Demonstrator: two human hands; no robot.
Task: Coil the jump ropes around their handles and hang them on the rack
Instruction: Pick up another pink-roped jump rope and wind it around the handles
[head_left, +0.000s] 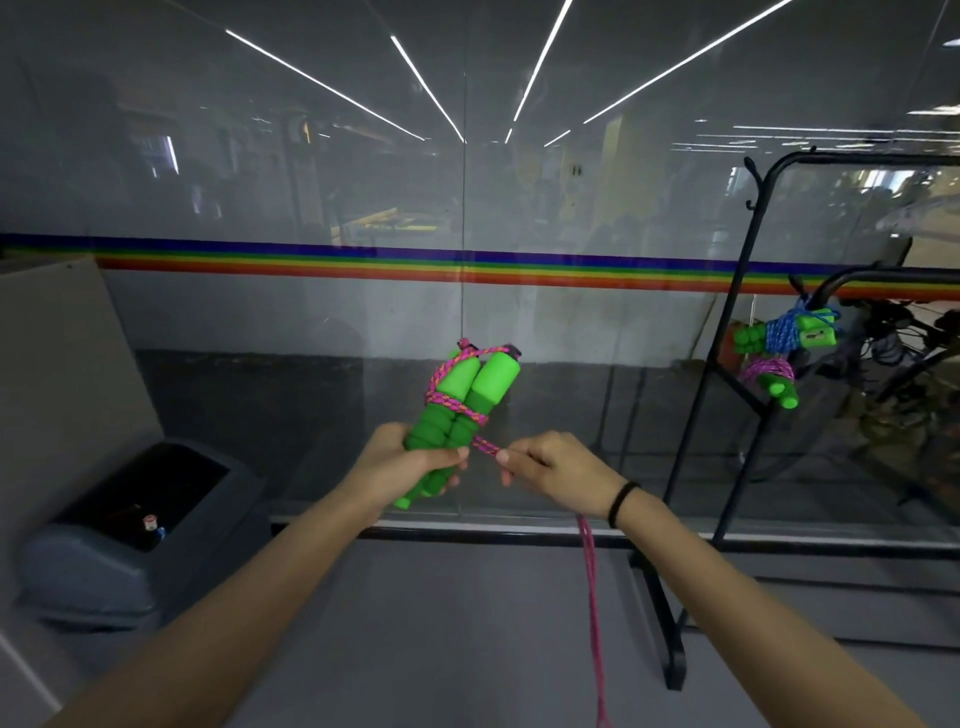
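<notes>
My left hand (410, 465) grips two green foam handles (470, 402) held together upright, with a few turns of pink braided rope (592, 587) wrapped around their middle. My right hand (550, 465) pinches that rope just right of the handles; the loose rest hangs down past my right wrist out of the frame. At the right stands a black metal rack (727, 374). A blue-roped bundle with green handles (795, 330) and a purple-roped bundle (771, 376) hang on it.
A glass wall with a rainbow stripe (467, 265) runs straight ahead. A grey lidded bin (130, 530) sits on the floor at the left, beside a beige partition. The rack's black foot (662, 618) rests on the grey floor to my right.
</notes>
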